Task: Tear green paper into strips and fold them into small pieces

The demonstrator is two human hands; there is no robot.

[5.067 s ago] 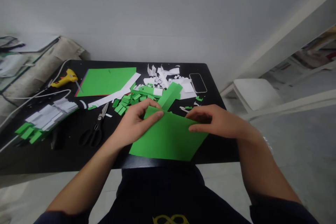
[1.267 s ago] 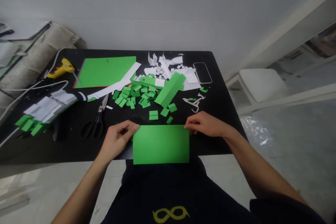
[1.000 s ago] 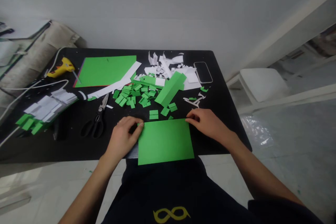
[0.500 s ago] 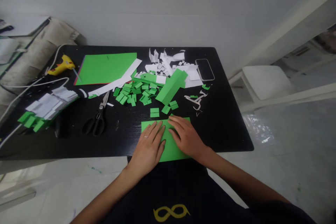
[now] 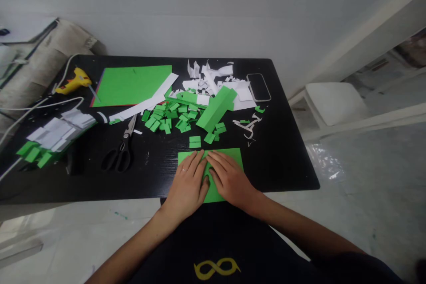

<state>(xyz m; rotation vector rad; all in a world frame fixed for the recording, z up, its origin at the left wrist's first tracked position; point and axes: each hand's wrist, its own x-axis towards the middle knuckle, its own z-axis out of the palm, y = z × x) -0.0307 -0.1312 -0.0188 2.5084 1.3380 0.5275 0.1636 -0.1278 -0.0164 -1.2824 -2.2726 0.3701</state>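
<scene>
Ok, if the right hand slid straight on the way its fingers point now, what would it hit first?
Most likely the left hand: the right hand points across toward its fingers, both resting on the green paper sheet. Whether the two hands touch is unclear from this view.

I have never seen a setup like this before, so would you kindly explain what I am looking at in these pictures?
Of course. There is no machine here: a person works with two bare hands, and every picture comes from one camera worn on their head, looking forward and down. The left hand and right hand lie flat on a green sheet at the table's near edge; neither grips anything. Beyond them lie small green paper pieces, white paper scraps and a phone. To the left are scissors and a yellow glue gun.
</scene>
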